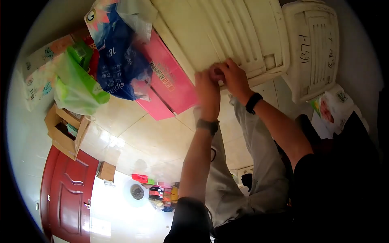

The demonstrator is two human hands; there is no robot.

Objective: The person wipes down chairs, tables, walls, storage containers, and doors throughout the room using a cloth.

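Note:
Over the front part of a cream ribbed plastic panel (194, 36), my two hands meet around a small purplish-red round thing (217, 74). Its kind is unclear because fingers cover much of it and it is blurred. My left hand (206, 83) is closed on its left side, with a dark band around the wrist. From the right, the fingers of my right hand (235, 77) curl over the same thing; a black band circles that wrist too.
A pink box (174, 81) stands left of the panel, beside a blue plastic bag (117, 52) and a green-white bag (77, 81). Another cream panel (314, 52) with handwriting is at right, above a wrapped white pack (334, 107). An open cardboard box (60, 137) sits left.

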